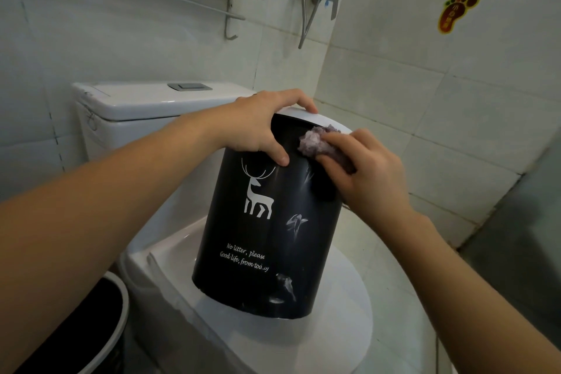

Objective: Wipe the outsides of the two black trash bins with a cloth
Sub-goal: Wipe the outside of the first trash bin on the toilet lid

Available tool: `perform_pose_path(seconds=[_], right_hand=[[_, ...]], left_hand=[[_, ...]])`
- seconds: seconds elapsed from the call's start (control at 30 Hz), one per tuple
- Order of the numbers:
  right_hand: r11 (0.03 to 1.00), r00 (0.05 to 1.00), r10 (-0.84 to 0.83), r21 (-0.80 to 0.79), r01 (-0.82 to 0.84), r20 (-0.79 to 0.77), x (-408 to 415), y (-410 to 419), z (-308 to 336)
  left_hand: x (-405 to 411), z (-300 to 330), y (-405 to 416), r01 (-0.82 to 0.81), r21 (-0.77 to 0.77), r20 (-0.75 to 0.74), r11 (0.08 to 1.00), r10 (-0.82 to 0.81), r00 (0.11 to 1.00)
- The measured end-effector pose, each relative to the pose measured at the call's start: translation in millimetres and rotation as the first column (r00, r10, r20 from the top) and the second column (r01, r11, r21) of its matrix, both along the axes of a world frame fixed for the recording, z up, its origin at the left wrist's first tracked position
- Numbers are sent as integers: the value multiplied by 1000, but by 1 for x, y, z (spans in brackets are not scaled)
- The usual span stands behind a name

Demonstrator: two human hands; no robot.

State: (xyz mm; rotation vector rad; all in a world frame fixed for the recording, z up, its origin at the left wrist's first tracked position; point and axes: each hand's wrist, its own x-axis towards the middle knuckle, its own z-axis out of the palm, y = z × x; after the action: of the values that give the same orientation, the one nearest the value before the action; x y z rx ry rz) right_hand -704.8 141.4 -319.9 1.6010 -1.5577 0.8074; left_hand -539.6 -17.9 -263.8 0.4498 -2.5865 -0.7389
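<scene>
Head-worn view, forward and down, close over the toilet lid [334, 337].

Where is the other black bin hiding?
The second black bin is low in the head view's bottom left corner, on the floor beside the toilet, under the left arm. Only part shows.
</scene>
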Motion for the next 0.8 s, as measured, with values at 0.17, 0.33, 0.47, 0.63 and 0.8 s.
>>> perform_pose_path(seconds=[0.17, 0.33, 0.47, 0.63, 0.8], right_hand=[[996, 999, 39, 82, -37, -27, 7, 8, -14], [961, 958, 162, 257, -99, -235, 7, 26, -31], [991, 987, 65, 123, -47, -144, 2, 15, -17], [998, 999, -31, 58, 30, 20, 6, 5, -15], [968, 984, 128, 230, -96, -127, 10, 24, -35]], left_hand=[[-1, -2, -3, -22, -9, -7, 1000, 22, 1000], [1, -2, -6, -19, 22, -3, 1000, 19, 1000], [1, -2, -5, -3, 34, -9, 999, 3, 1000], [1, -3, -6, -12, 35, 3, 999, 11, 1000], [3, -4, -10, -23, 54, -6, 998, 24, 1000]])
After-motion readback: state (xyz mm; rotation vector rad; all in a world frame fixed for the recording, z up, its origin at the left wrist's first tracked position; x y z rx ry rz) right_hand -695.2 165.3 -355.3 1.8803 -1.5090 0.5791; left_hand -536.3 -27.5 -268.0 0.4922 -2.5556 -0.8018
